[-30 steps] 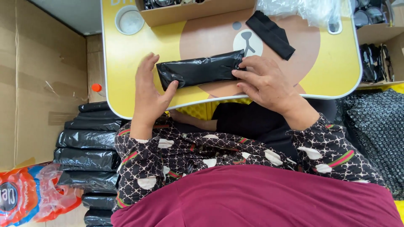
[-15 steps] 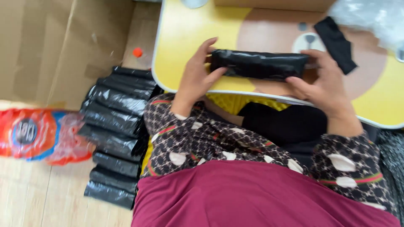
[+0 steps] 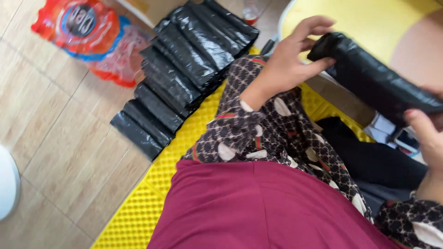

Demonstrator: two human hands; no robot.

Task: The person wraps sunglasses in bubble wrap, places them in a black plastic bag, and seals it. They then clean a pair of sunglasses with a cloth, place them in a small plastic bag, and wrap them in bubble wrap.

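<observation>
One long black plastic-wrapped packet [image 3: 374, 83] sits between our hands, lifted just above the yellow table's edge [image 3: 369, 23]. Our left hand [image 3: 288, 60] pinches its near end with curled fingers; our right hand [image 3: 427, 138] grips the far end (partly cut off). Beside us, similar black packets [image 3: 184, 69] lie stacked on the yellow mat [image 3: 175, 170].

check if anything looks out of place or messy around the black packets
Nothing stands out. The left hand and right hand hold one black packet off the yellow table. The other black packets lie in a neat overlapping row on the floor beside the yellow mat.
</observation>
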